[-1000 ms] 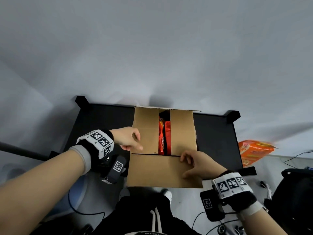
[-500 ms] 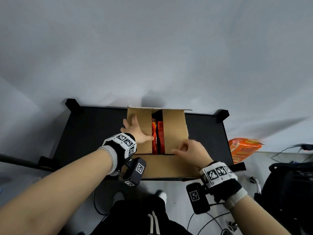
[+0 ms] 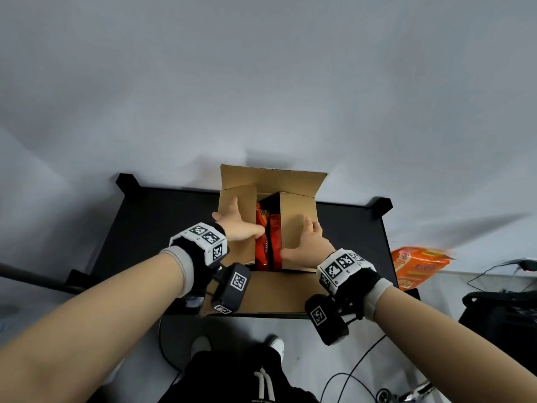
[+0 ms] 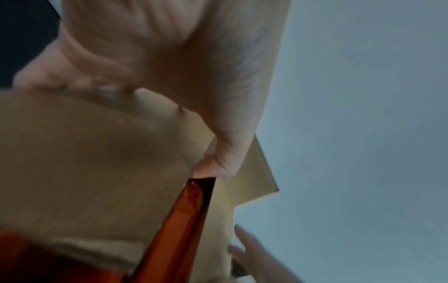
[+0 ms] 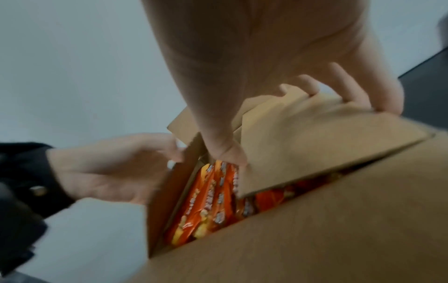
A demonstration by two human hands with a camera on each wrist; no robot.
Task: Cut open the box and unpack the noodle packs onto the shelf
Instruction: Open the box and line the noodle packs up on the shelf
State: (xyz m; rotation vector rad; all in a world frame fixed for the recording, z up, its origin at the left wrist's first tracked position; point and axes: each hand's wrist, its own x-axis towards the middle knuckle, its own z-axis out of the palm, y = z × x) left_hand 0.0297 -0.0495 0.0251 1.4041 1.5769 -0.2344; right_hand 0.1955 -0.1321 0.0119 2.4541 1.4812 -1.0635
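A brown cardboard box [image 3: 273, 295] stands on the black shelf top [image 3: 162, 228]. Its far flap stands up and its near flap hangs toward me. Orange-red noodle packs [image 3: 268, 242] show in the gap between the two inner flaps. My left hand [image 3: 241, 228] holds the left inner flap [image 4: 97, 162], fingers on top and thumb [image 4: 213, 162] at its inner edge. My right hand [image 3: 309, 241] holds the right inner flap [image 5: 315, 143] the same way, thumb [image 5: 227, 153] at the edge above the packs [image 5: 208, 201]. That flap is lifted slightly.
An orange noodle multipack [image 3: 418, 266] lies on the floor right of the shelf. A black bag [image 3: 499, 321] and cables [image 3: 348, 382] are at the lower right. A grey wall rises just behind the shelf. My legs and shoes are below the shelf's front edge.
Both hands moved from the box's front and left side onto the two inner flaps. The far flap now stands up and the inner flaps have begun to lift.
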